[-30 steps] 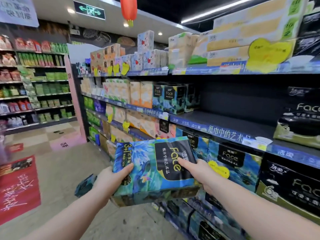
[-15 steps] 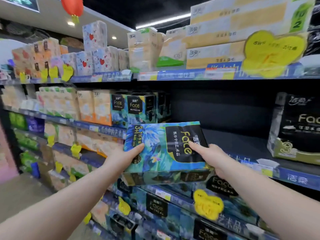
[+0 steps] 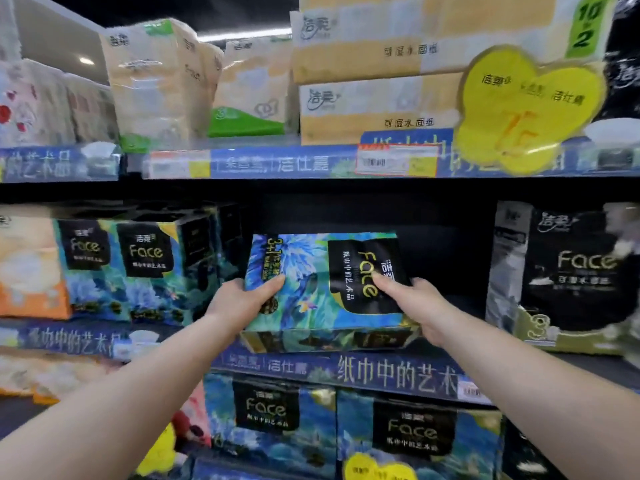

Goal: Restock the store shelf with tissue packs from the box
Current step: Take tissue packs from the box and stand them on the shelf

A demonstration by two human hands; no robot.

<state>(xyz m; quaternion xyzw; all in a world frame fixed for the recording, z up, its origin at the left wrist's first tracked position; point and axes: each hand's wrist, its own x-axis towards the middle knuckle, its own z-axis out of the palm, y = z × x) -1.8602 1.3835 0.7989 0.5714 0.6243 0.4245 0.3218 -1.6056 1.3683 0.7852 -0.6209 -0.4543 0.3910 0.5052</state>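
Note:
A blue floral tissue pack (image 3: 311, 292) with a black "Face" label lies flat between my hands, at the front lip of the middle shelf (image 3: 381, 374). My left hand (image 3: 242, 299) grips its left end, thumb on top. Its right end is gripped by my right hand (image 3: 412, 303), thumb across the black label. The pack sits in the dark gap of the shelf, between upright blue Face packs (image 3: 138, 268) on the left and a black Face pack (image 3: 568, 275) on the right. I cannot tell whether it rests on the shelf.
The upper shelf (image 3: 277, 164) carries cream and green tissue bundles and a yellow heart price tag (image 3: 526, 109). Below the middle shelf stand more blue Face packs (image 3: 346, 427). Orange packs (image 3: 27, 271) fill the far left. No box is in view.
Both hands have lifted the pack up and forward, from below shelf height in the aisle into the gap on the middle shelf. My view has closed in on the shelving.

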